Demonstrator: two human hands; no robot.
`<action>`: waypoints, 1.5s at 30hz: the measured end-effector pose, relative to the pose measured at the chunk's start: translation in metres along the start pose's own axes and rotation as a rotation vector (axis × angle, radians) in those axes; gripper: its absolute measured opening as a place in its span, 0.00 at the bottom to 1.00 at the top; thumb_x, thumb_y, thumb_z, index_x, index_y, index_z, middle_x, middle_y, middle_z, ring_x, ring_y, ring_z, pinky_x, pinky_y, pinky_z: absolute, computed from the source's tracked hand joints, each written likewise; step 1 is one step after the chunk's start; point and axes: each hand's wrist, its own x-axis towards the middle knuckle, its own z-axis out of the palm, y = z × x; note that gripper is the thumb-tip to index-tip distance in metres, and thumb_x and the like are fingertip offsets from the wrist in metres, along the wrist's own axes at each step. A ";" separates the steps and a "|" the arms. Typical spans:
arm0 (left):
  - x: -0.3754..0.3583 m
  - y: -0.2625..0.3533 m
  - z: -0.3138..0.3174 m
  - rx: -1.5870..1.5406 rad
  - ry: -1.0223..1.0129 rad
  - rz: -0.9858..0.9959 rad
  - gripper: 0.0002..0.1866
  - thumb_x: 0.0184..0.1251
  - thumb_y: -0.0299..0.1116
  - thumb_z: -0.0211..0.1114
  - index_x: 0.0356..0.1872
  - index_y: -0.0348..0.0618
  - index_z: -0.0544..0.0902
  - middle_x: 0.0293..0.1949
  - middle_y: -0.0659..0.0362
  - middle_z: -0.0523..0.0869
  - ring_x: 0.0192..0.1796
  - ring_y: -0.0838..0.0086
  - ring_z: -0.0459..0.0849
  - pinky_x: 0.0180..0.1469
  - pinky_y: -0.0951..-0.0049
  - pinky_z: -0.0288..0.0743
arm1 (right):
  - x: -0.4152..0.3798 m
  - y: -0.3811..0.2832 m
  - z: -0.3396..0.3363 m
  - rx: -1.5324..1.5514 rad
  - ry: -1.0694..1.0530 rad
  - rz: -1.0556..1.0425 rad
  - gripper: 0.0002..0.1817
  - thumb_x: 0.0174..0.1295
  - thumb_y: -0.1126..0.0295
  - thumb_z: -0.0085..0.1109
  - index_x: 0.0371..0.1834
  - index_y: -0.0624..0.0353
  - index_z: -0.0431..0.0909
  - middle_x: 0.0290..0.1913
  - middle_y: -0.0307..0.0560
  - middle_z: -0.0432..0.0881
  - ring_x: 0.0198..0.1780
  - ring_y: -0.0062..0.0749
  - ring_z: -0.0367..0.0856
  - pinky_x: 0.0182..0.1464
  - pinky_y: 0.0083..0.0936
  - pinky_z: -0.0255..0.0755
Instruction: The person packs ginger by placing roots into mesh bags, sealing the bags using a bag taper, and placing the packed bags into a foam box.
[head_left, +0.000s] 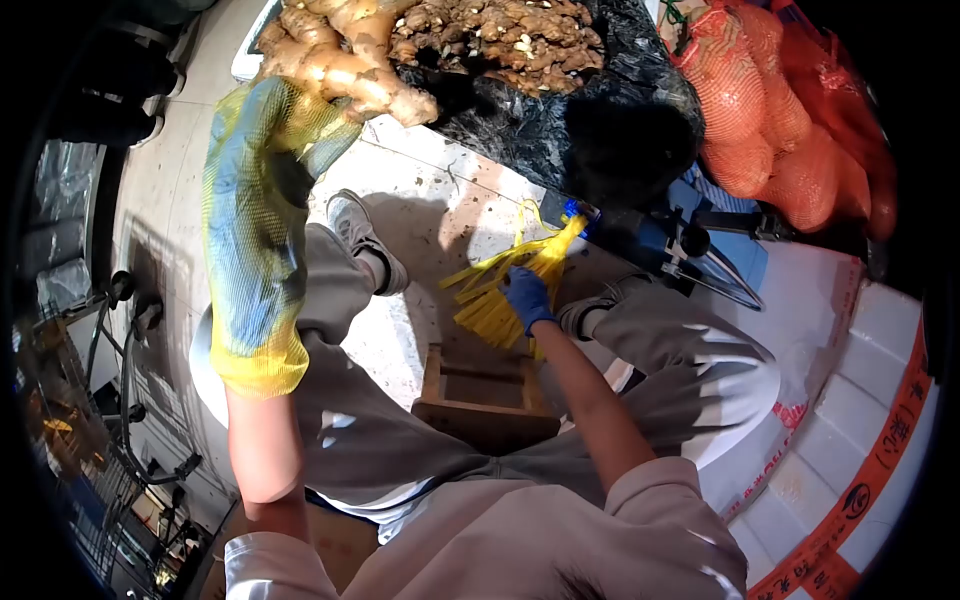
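The left hand, blue-gloved inside a yellow tubular mesh net that runs up the forearm, is at the large, pale tan, knobbly ginger, just left of the crumpled, glossy black plastic wrapping. The net covers its fingers, so I cannot tell whether they grip or merely touch. The right hand, also in a blue glove, is nearer the wearer than the black wrapping, against a fan of flat yellow strips; how tightly its fingers close there I cannot tell.

The gloves presumably guard against dirt and rough skin. Worn like a sleeve, the net probably stays spread while leaving the hand free to reach. A small blue binding gathers the strips at one end, just on the wearer's side of the black wrapping, likely so that single ones come away easily. The wrapping itself probably catches soil from the darker, clumped brown ginger lying against it.

Right of the wrapping stand bulging orange-red mesh sacks. Nearer the wearer and further right, white foam boxes carry orange-red tape with black Chinese characters, apparently 菜心 in brackets, and a dark oval emblem. The remaining print is too warped to read; no brand is legible.
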 end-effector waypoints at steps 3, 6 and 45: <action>0.000 0.000 -0.002 0.026 0.015 -0.058 0.22 0.67 0.35 0.45 0.60 0.37 0.60 0.56 0.59 0.66 0.50 0.79 0.70 0.52 0.83 0.66 | -0.003 0.005 0.045 -0.006 0.095 -0.011 0.07 0.50 0.69 0.51 0.30 0.60 0.71 0.30 0.52 0.75 0.36 0.46 0.74 0.38 0.36 0.69; 0.001 -0.001 -0.003 0.011 0.048 -0.107 0.21 0.67 0.32 0.44 0.60 0.38 0.59 0.56 0.59 0.66 0.49 0.80 0.70 0.51 0.85 0.66 | 0.013 0.004 0.052 0.000 0.123 0.067 0.06 0.48 0.76 0.43 0.28 0.58 0.70 0.27 0.53 0.74 0.34 0.48 0.74 0.37 0.39 0.69; 0.033 0.049 0.039 -0.941 -0.086 -0.381 0.11 0.62 0.35 0.50 0.42 0.42 0.69 0.39 0.59 0.75 0.42 0.77 0.75 0.41 0.74 0.76 | -0.034 -0.180 -0.407 1.090 0.392 -0.494 0.30 0.59 0.58 0.49 0.58 0.67 0.58 0.40 0.44 0.76 0.34 0.18 0.73 0.41 0.14 0.65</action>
